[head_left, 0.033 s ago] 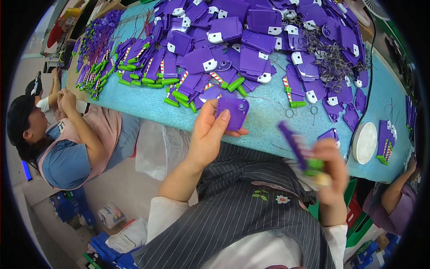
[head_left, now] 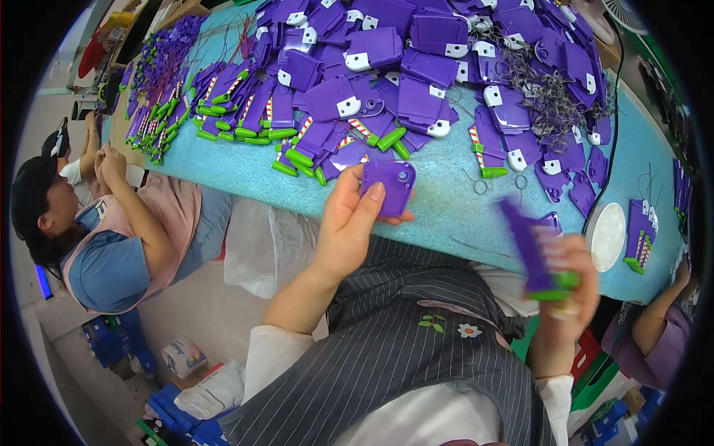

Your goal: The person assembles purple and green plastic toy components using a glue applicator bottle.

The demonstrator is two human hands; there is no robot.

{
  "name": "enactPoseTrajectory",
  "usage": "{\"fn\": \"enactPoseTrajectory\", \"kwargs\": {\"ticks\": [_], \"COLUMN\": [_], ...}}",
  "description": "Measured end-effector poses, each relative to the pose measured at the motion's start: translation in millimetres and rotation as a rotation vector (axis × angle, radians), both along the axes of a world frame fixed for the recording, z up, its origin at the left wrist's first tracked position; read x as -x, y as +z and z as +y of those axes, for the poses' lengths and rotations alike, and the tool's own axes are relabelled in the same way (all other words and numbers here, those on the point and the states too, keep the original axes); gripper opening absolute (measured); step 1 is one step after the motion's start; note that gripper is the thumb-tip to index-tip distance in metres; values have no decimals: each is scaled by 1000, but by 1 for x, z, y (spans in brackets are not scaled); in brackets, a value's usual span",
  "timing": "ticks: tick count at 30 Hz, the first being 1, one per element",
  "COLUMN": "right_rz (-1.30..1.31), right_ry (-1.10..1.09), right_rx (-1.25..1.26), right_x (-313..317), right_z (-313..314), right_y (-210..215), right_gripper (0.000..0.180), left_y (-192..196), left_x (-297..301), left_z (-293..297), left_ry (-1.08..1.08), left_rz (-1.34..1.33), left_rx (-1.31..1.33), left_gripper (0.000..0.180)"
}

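My left hand (head_left: 355, 215) grips a flat purple plastic piece (head_left: 388, 189) with a round boss near its upper right corner, thumb on top and fingers beneath. In my right hand (head_left: 571, 286) is a long purple plastic part (head_left: 526, 239) with a green end and a striped side, blurred by motion. The hand is off the table's front edge, near a white oval dish (head_left: 605, 236). A small purple piece (head_left: 551, 221) lies partly hidden behind the blurred part.
A big heap of purple parts with white corners (head_left: 372, 48) covers the back of the blue table (head_left: 446, 208). Wire springs (head_left: 547, 108) are tangled at right. Green-tipped striped parts (head_left: 253, 123) lie at left. A co-worker (head_left: 141, 238) sits left; another person's arm (head_left: 658, 312) shows right.
My right hand has swung to the right, carrying the purple part with the green end. The left hand and its piece are almost unmoved.
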State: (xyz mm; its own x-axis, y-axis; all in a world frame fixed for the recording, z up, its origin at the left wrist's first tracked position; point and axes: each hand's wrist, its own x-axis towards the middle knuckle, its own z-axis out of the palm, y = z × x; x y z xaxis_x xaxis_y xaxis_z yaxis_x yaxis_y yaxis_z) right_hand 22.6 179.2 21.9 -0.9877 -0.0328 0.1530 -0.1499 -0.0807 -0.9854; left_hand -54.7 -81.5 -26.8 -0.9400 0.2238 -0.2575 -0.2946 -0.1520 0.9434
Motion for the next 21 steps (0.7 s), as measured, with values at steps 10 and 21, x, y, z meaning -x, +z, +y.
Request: {"fn": "enactPoseTrajectory", "kwargs": {"ticks": [10, 21], "right_rz": [-332, -347], "right_ry": [271, -98], "right_rx": [302, 29], "right_x": [-23, 66], "right_z": [-33, -31], "right_y": [-46, -5], "right_gripper": [33, 36], "left_y": [12, -2], "left_x": [-25, -49], "left_z": [57, 54], "left_ry": [-123, -619], "left_rz": [-212, -310], "left_rx": [-626, -177], "left_gripper": [34, 30]}}
